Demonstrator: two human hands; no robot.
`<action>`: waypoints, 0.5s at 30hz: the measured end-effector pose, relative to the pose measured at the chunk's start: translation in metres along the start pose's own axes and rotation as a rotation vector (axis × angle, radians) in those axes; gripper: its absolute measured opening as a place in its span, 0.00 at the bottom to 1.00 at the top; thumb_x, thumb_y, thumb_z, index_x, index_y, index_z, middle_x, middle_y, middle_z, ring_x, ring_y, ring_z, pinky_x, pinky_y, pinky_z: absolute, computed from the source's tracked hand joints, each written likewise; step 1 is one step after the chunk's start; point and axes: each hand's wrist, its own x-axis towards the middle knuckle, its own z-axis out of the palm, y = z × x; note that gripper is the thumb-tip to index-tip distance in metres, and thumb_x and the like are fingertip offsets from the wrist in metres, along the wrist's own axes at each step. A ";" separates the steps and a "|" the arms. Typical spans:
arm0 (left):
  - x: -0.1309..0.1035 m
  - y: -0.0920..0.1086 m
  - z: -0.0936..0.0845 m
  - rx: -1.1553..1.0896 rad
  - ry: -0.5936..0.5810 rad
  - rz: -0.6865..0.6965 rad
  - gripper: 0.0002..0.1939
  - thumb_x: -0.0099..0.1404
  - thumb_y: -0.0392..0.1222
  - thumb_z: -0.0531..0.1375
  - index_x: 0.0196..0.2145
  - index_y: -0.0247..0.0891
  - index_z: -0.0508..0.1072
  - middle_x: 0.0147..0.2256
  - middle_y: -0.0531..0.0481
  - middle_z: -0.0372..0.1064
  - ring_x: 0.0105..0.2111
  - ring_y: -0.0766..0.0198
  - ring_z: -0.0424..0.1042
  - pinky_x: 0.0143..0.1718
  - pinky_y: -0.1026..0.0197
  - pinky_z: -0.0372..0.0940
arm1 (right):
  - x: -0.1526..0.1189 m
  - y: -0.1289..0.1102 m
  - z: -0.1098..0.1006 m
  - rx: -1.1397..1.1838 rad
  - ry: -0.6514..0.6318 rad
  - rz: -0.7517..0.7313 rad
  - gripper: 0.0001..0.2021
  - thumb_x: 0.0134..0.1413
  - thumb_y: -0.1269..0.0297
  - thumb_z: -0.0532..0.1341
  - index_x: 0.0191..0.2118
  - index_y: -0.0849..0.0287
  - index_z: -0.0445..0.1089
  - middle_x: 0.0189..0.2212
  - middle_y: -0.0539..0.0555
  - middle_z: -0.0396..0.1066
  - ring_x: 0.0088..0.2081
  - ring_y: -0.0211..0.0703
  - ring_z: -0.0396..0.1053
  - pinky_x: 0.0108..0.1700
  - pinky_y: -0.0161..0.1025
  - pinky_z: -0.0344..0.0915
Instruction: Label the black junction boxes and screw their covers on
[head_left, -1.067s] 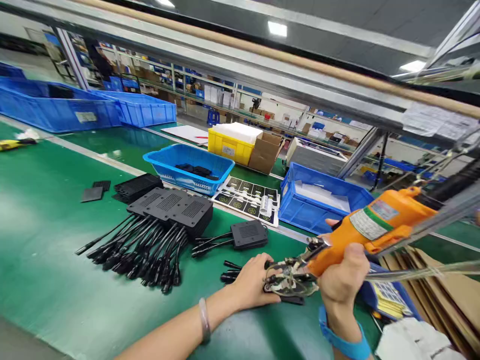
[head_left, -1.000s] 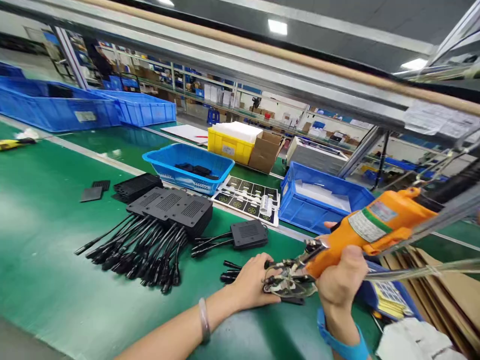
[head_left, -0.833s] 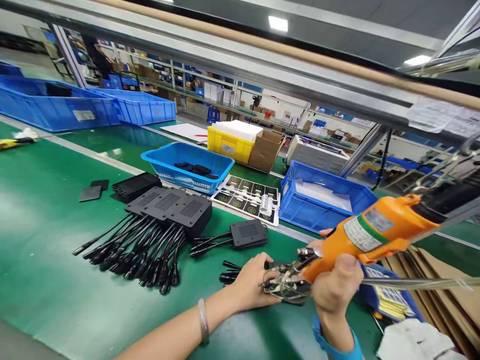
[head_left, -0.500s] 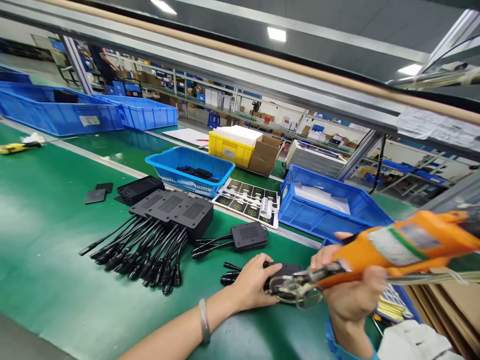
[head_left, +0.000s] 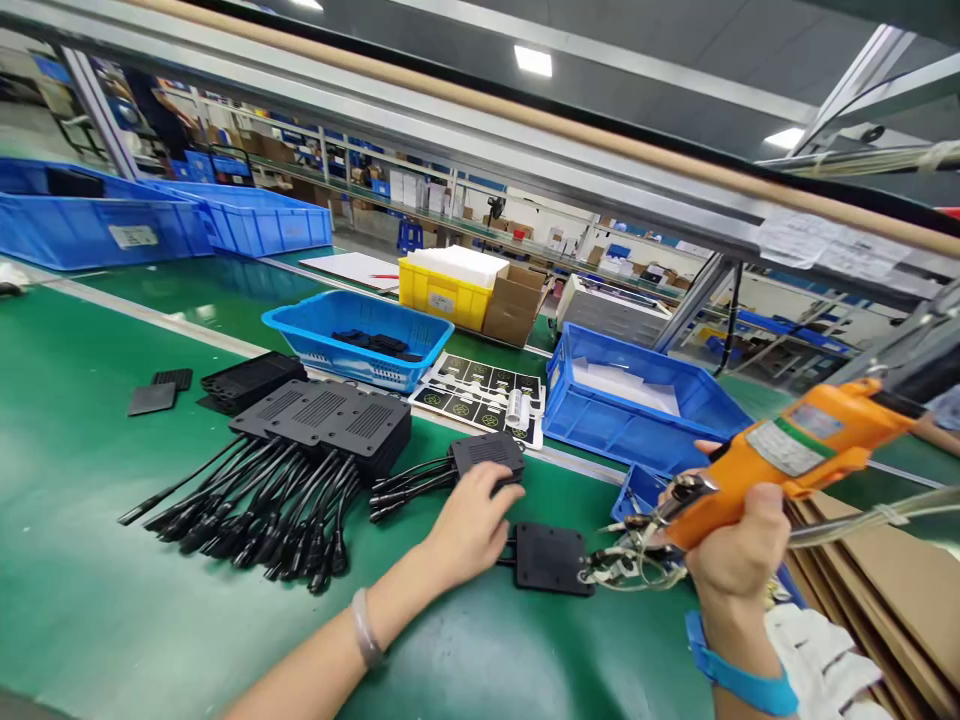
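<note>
**Left hand on a black box, right hand gripping the orange tool**

The left hand (head_left: 471,525) lies palm down on the green desk (head_left: 90,560), fingers loosely spread and partly open; its fingertips touch the near edge of a black box (head_left: 486,455) with cables, and it clamps nothing; just to its right a flat black plate (head_left: 551,558) lies on the desk, apart from the fingers; the right hand (head_left: 739,545) is wrapped tight around the grip of an orange tool (head_left: 787,455), held tilted, its metal tip (head_left: 637,550) hovering just beside the plate's right edge; a blue band sits on that wrist; farther left a stack of boxes (head_left: 322,420) trails its cables toward the camera; a blue bin (head_left: 637,440) stands behind the tool.
</note>
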 end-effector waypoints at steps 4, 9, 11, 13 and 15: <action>-0.007 0.020 0.024 -0.058 -0.308 0.059 0.33 0.56 0.50 0.70 0.57 0.41 0.71 0.59 0.34 0.61 0.59 0.39 0.61 0.57 0.40 0.62 | -0.008 0.023 -0.006 0.021 -0.026 0.031 0.30 0.48 0.40 0.55 0.45 0.63 0.71 0.20 0.52 0.67 0.15 0.41 0.60 0.15 0.36 0.51; -0.006 0.015 0.038 -0.084 -0.411 -0.002 0.36 0.53 0.54 0.72 0.58 0.45 0.72 0.56 0.35 0.63 0.57 0.42 0.64 0.58 0.43 0.61 | -0.015 0.029 -0.008 0.011 -0.054 0.020 0.29 0.47 0.38 0.58 0.41 0.62 0.71 0.19 0.53 0.67 0.15 0.42 0.61 0.14 0.37 0.52; -0.006 0.013 0.040 -0.094 -0.405 -0.012 0.36 0.52 0.53 0.73 0.57 0.44 0.72 0.55 0.36 0.64 0.56 0.43 0.65 0.57 0.43 0.62 | -0.019 0.028 -0.007 0.019 -0.071 0.036 0.29 0.47 0.38 0.58 0.39 0.62 0.70 0.19 0.53 0.67 0.15 0.42 0.61 0.14 0.37 0.52; -0.005 0.014 0.041 -0.094 -0.397 -0.014 0.36 0.51 0.53 0.73 0.57 0.44 0.73 0.54 0.36 0.65 0.55 0.43 0.66 0.56 0.43 0.62 | -0.025 0.027 -0.007 0.039 -0.094 0.053 0.28 0.47 0.38 0.58 0.39 0.61 0.69 0.18 0.52 0.66 0.15 0.42 0.60 0.14 0.37 0.53; -0.005 0.015 0.042 -0.093 -0.389 -0.014 0.36 0.51 0.52 0.73 0.57 0.45 0.73 0.53 0.37 0.65 0.54 0.43 0.66 0.55 0.42 0.63 | -0.031 0.027 -0.008 0.067 -0.112 0.056 0.27 0.45 0.38 0.58 0.37 0.59 0.68 0.17 0.51 0.65 0.16 0.43 0.60 0.15 0.38 0.54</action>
